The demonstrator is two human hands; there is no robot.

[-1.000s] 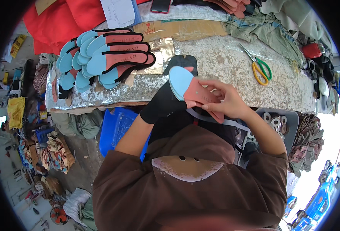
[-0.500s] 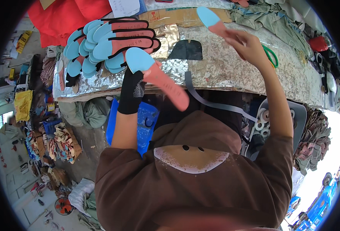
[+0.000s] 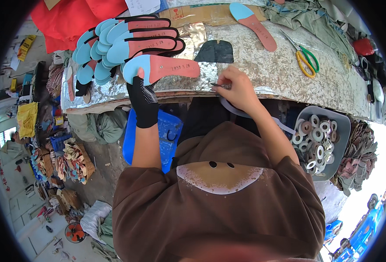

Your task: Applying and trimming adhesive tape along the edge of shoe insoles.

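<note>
My left hand (image 3: 144,102), in a black fingerless-tipped glove, pinches a pink and light blue insole (image 3: 175,69) by its blue end. The insole lies roughly level, its pink end pointing right over the table's near edge. My bare right hand (image 3: 236,89) is closed at that edge, thumb and finger together on the end of a grey strip (image 3: 284,126). The strip runs down under my forearm toward the bin at the right. Behind my left hand lies a pile of insoles (image 3: 151,46) with black edging. One unedged insole (image 3: 255,28) lies alone at the far right.
Green-and-yellow-handled scissors (image 3: 305,63) lie on the table's right side. A black cut piece (image 3: 215,51) rests mid-table. A grey bin (image 3: 343,131) of tape rolls stands at the right, a blue tray (image 3: 153,153) below my left arm. Cloth heaps (image 3: 302,24) line the back.
My right hand has put its insole down at the far right and come back to take the strip's end. My left hand has turned its insole level and drawn it slightly left.
</note>
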